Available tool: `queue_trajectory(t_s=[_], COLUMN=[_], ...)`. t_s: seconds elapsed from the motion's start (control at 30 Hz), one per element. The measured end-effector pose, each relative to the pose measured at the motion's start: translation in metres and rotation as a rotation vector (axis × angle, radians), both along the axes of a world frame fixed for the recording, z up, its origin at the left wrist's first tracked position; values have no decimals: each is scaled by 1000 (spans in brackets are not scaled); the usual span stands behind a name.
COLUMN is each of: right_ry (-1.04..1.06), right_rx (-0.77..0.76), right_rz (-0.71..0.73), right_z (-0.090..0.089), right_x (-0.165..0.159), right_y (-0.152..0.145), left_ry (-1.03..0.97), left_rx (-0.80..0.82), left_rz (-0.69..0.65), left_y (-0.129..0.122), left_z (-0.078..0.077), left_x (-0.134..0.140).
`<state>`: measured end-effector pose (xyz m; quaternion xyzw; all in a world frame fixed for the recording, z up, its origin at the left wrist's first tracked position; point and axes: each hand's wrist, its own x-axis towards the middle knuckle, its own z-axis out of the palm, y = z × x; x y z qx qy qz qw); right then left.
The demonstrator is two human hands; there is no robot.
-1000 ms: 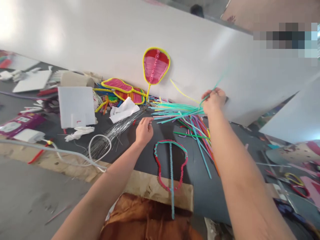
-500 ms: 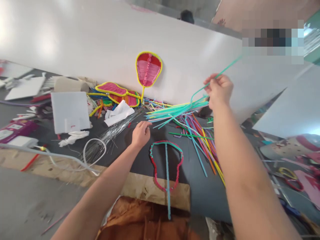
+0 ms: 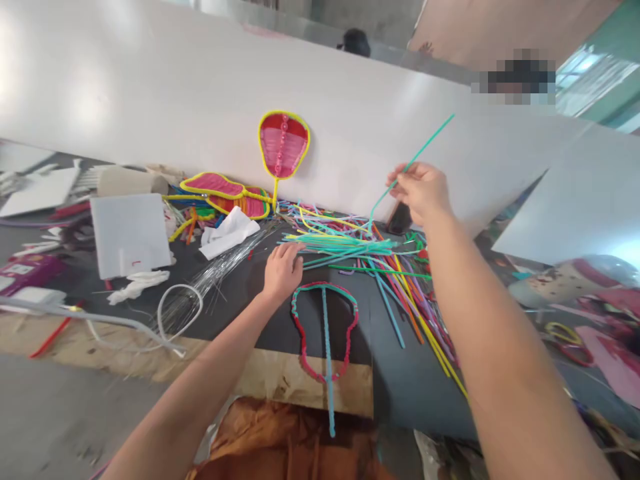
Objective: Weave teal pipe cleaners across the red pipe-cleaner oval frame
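A single teal pipe cleaner (image 3: pixel 430 145) is pinched between the thumb and fingers of my right hand (image 3: pixel 425 190). It slants up to the right, and its lower end is bent down toward the pile. My left hand (image 3: pixel 283 272) rests low at the left tips of a teal pipe cleaner bundle (image 3: pixel 345 245), its fingers loosely bent and apart; whether they touch the bundle I cannot tell. Just below lies a fan-shaped frame (image 3: pixel 303 337) wrapped in red, pink and teal, with a light blue stem (image 3: pixel 328 347) down its middle and past the table edge.
A finished pink fan with yellow rim (image 3: pixel 284 150) leans on the white board (image 3: pixel 200 100). More yellow-edged pieces (image 3: pixel 215 185) lie left of it. Silvery wires (image 3: pixel 225 267), a white cable (image 3: pixel 180 287), a white square (image 3: pixel 131 235) and loose coloured pipe cleaners (image 3: pixel 415 300) cover the dark table.
My right hand has drawn the teal pipe cleaner slightly left and lower. The teal bundle now lies flatter on the pile, away from that hand. My left hand has barely moved.
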<state>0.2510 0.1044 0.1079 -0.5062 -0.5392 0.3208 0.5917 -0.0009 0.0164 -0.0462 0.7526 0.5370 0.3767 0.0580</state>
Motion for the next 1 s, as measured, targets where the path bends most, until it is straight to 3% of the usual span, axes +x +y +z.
queue_trajectory(t_s=[0.07, 0.17, 0.27, 0.37, 0.47, 0.6, 0.7, 0.77, 0.87, 1.0], right_ry=[24, 47, 44, -55, -363, -883, -1145, -1264, -1427, -1509], right_rx=[3, 129, 259, 230, 64, -147, -191, -214, -262, -229], right_rz=[17, 33, 24, 31, 91, 188, 245, 241, 216, 245], right_z=[-5, 5, 21, 19, -12, -75, -110, -121, -125, -127], right_x=[-3, 0, 11, 27, 40, 47, 43, 36, 19, -10], right_y=[0, -6, -25, -57, -99, -154, -180, -187, -189, -180], left_ry=[105, 319, 464, 499, 508, 517, 472, 400, 369, 408], left_rx=[-24, -60, -162, -215, -231, -239, -149, -109, -187, -392], left_rz=[-27, -153, -192, -211, -189, -135, -102, 11, 56, -105], left_y=[3, 16, 35, 56, 76, 89, 75, 52, 10, -29], left_z=[11, 20, 14, 3, -1, 8, 21, 29, 32, 22], left_x=[18, 49, 68, 71, 60, 38, 26, 20, 12, 0])
